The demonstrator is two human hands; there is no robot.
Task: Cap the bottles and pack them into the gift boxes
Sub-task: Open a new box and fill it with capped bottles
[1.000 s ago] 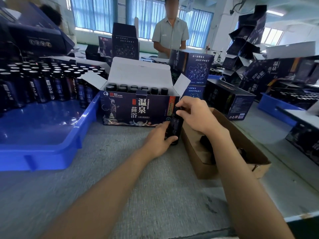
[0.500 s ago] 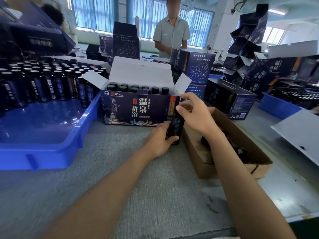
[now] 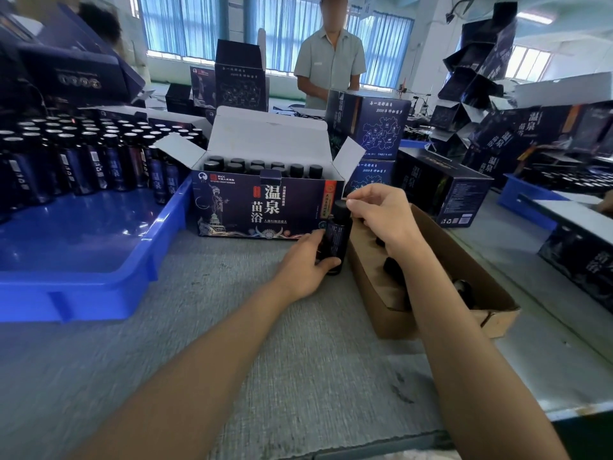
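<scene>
A small dark bottle stands upright on the grey table, just right of the open dark-blue gift box. My left hand grips the bottle's body low down. My right hand pinches the black cap on the bottle's top with thumb and fingers. Inside the gift box stand several capped bottles in rows, its white lid flaps raised.
A blue tray at left holds several dark bottles at its far end. A brown cardboard box with black caps lies at right. Stacked gift boxes and a standing person are behind; another blue tray lies far right.
My right hand has lifted slightly so its fingers now pinch the cap, which shows more clearly. My left hand keeps its grip on the bottle. The camera view shifted a little.
</scene>
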